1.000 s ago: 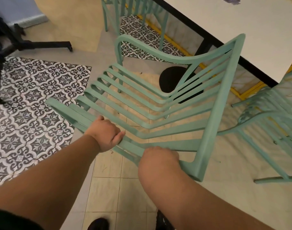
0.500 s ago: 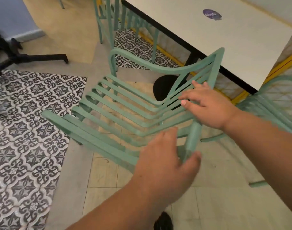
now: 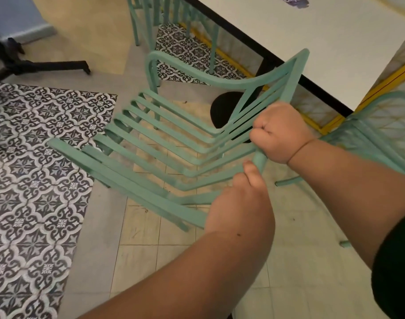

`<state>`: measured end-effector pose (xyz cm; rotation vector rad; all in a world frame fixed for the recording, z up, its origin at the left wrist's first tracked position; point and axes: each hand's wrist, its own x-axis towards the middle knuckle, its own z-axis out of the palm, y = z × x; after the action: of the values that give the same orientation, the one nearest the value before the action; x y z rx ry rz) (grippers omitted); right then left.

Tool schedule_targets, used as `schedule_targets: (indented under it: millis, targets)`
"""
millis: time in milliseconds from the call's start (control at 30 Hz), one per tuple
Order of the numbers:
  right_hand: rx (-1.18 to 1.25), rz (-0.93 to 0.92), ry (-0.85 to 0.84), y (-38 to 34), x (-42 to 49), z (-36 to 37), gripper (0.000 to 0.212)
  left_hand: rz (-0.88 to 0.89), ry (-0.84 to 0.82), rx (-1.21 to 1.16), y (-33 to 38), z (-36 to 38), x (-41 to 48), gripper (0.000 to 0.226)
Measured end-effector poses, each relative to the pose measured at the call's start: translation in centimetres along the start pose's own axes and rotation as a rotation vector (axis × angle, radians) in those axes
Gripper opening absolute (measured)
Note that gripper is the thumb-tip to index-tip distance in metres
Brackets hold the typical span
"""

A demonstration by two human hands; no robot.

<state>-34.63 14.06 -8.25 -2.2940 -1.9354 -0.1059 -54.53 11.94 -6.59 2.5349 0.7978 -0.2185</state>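
Chair (image 3: pixel 132 183) is leaning tilted on the floor beside the table (image 3: pixel 335 42), right hand (image 3: pixel 282 134) clamping round its side post, left hand (image 3: pixel 240 203) gripping the corner just below.

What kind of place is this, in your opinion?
Likely a café or eatery, though not certain: the green slatted chair matches a second chair beside a white table, and the floor has patterned tiles.

- White table (image 3: pixel 323 54) top right, with a purple sticker (image 3: pixel 294 0) at its far edge.
- Round black base (image 3: pixel 226 109) on the floor beneath it.
- Another green chair (image 3: pixel 381 134) far right.
- Patterned tiles (image 3: pixel 35 180) left, black splayed legs (image 3: pixel 52 65) above them.
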Motion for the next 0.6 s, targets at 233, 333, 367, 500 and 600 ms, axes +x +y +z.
schedule_targets:
  millis: [233,333,367,500,600]
  targets:
    - [-0.062,0.062,-0.004,-1.7,-2.1,0.0,0.043,0.041,-0.056,0.033,-2.1,-0.6,-1.9,0.082]
    - [-0.107,0.098,0.018,-3.2,-3.0,-0.2,0.039,0.067,-0.076,0.031,-3.4,-1.0,-2.8,0.086]
    - [-0.109,0.112,0.030,-3.7,-3.3,-0.2,0.039,0.079,-0.078,0.034,-3.9,-1.1,-3.1,0.087]
    - [-0.118,0.154,0.055,-5.8,-4.0,0.0,0.039,0.117,-0.059,0.016,-6.5,-1.6,-3.9,0.087]
    - [-0.105,0.197,0.082,-7.1,-4.1,0.0,0.038,0.144,-0.033,0.027,-8.2,-1.9,-4.2,0.082]
